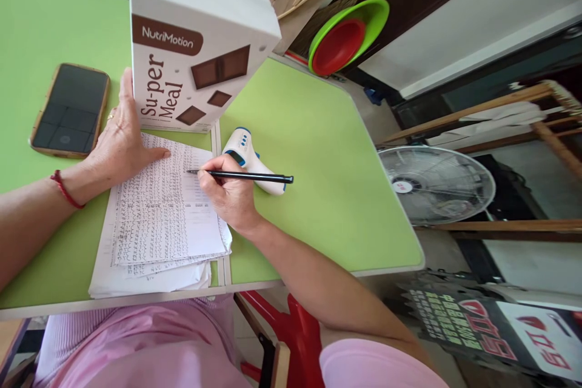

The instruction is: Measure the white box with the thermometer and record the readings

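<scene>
My right hand (230, 194) is closed around a black pen (266, 177), its tip touching the top sheet near the edge of the writing. The sheet lies on a stack of papers (168, 218) covered in rows of handwriting. My left hand (118, 139) is spread out, thumb on the paper's upper part, the other fingers against the left side of a white "NutriMotion Su-per Meal" box (182, 73). Some of those fingertips are hard to make out. Just past the pen lies a white and blue handheld thermometer (250, 160), partly covered by my right hand and the pen.
A phone in a brown-edged case (70, 110) lies left of my left hand on the green table (318, 206). Beyond the table are a green basin (375, 18) with a red basin (339, 47), and a fan (441, 185). A red stool (300, 333) stands below the front edge.
</scene>
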`<action>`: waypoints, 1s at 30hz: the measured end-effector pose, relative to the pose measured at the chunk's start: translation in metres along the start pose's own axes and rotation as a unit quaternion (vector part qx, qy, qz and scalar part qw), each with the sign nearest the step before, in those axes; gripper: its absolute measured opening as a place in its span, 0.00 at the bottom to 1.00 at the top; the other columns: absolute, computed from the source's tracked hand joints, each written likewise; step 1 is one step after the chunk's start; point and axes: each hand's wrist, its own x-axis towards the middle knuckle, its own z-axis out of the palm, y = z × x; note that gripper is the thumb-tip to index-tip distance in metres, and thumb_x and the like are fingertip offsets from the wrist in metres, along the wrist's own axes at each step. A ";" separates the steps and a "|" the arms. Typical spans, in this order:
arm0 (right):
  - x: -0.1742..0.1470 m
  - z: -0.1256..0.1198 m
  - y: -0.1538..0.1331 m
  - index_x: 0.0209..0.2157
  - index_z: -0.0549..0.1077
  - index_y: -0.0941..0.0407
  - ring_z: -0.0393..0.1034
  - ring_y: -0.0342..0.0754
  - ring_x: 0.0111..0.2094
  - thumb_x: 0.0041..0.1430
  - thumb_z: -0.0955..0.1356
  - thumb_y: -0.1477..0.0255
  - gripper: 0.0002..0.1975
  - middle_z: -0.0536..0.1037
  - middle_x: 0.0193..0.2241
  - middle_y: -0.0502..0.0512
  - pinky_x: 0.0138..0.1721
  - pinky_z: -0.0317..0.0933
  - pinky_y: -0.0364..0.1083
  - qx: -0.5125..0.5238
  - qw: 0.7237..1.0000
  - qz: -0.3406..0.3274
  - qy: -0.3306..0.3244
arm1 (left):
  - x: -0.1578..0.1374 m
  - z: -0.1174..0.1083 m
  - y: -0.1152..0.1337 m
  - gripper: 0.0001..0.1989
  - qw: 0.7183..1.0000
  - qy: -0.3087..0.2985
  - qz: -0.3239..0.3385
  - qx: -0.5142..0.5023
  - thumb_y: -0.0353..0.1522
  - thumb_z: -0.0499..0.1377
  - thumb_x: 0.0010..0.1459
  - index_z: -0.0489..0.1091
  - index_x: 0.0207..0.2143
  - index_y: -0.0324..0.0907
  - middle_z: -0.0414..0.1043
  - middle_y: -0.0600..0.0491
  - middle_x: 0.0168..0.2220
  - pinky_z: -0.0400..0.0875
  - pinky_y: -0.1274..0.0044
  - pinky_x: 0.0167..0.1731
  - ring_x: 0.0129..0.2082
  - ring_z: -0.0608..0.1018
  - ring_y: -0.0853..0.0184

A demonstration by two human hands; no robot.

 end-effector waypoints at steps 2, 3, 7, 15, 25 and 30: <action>0.000 0.000 0.000 0.27 0.66 0.53 0.58 0.39 0.22 0.56 0.66 0.71 0.05 0.69 0.22 0.44 0.24 0.57 0.42 0.000 1.000 -0.009 -0.001 | 0.000 0.000 0.001 0.63 1.000 -0.005 0.001 0.000 0.37 0.69 0.39 0.32 0.69 0.37 0.32 0.39 0.72 0.43 0.54 0.68 0.70 0.45 0.42; 0.000 0.000 0.000 0.27 0.66 0.53 0.58 0.39 0.22 0.56 0.66 0.71 0.05 0.69 0.22 0.44 0.24 0.57 0.42 -0.002 1.000 -0.011 -0.001 | 0.000 -0.001 0.001 0.64 1.000 -0.008 0.000 0.000 0.37 0.69 0.40 0.31 0.69 0.37 0.31 0.40 0.72 0.43 0.54 0.68 0.70 0.45 0.42; 0.000 0.000 0.000 0.27 0.65 0.53 0.58 0.39 0.22 0.56 0.66 0.71 0.05 0.68 0.21 0.44 0.24 0.57 0.42 -0.009 1.000 -0.002 -0.007 | 0.001 -0.001 0.001 0.64 1.000 -0.015 -0.006 0.004 0.37 0.69 0.39 0.30 0.69 0.34 0.33 0.39 0.72 0.43 0.56 0.68 0.70 0.44 0.41; -0.001 -0.001 0.002 0.27 0.66 0.53 0.55 0.38 0.21 0.56 0.66 0.71 0.05 0.66 0.21 0.44 0.22 0.55 0.42 0.013 0.999 -0.001 0.031 | 0.001 -0.002 0.002 0.63 1.000 -0.004 0.005 0.007 0.36 0.70 0.40 0.32 0.69 0.34 0.35 0.38 0.72 0.44 0.57 0.69 0.70 0.46 0.43; 0.000 -0.002 0.002 0.26 0.65 0.53 0.56 0.39 0.22 0.55 0.66 0.73 0.05 0.66 0.21 0.44 0.23 0.56 0.42 -0.009 1.000 0.006 0.015 | 0.002 -0.001 -0.006 0.62 0.999 0.000 0.035 -0.014 0.34 0.71 0.40 0.34 0.69 0.41 0.41 0.37 0.70 0.46 0.51 0.67 0.70 0.48 0.42; 0.000 -0.001 0.001 0.25 0.65 0.53 0.56 0.39 0.21 0.54 0.66 0.74 0.06 0.66 0.20 0.43 0.22 0.55 0.42 -0.005 1.000 0.001 0.023 | 0.001 -0.002 -0.002 0.61 1.000 -0.008 0.028 -0.010 0.35 0.70 0.42 0.33 0.68 0.38 0.35 0.36 0.71 0.43 0.53 0.68 0.71 0.44 0.44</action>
